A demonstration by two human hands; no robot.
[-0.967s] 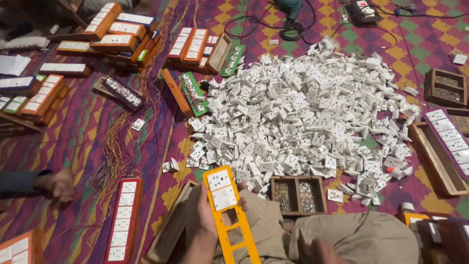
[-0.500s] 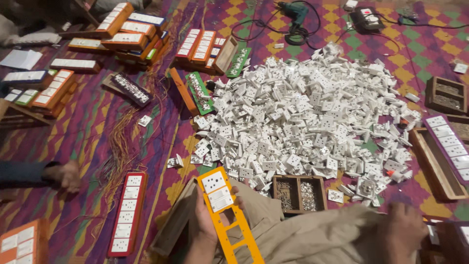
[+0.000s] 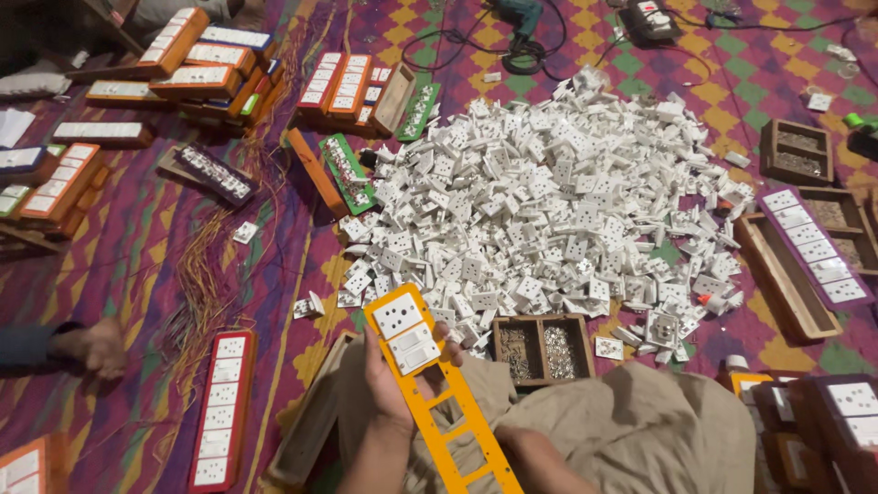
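1. Head view: the left hand (image 3: 389, 384) grips an orange multi-slot faceplate frame (image 3: 439, 402) near its top end, fingers wrapped around the edge. The frame lies slantwise over the person's lap, with a white socket module (image 3: 399, 316) and a white switch module (image 3: 416, 348) seated in its two top slots; the lower slots are empty.
2. Only a forearm of the right hand shows at the bottom edge, so I cannot tell its state.
3. Risk, as I judge it: held one-handed near the top, the long frame could twist or flex, and the fitted modules might pop loose.
4. Just ahead on the floor lies a big heap of white socket and switch modules (image 3: 549, 201), and a wooden two-compartment screw box (image 3: 541, 348) rests by the knee; a knock could spill it.
5. Another person's hand (image 3: 91, 348) rests on the patterned rug (image 3: 165, 274) at the left; its sleeve is cut off. The screw box's contents are too small to identify exactly.
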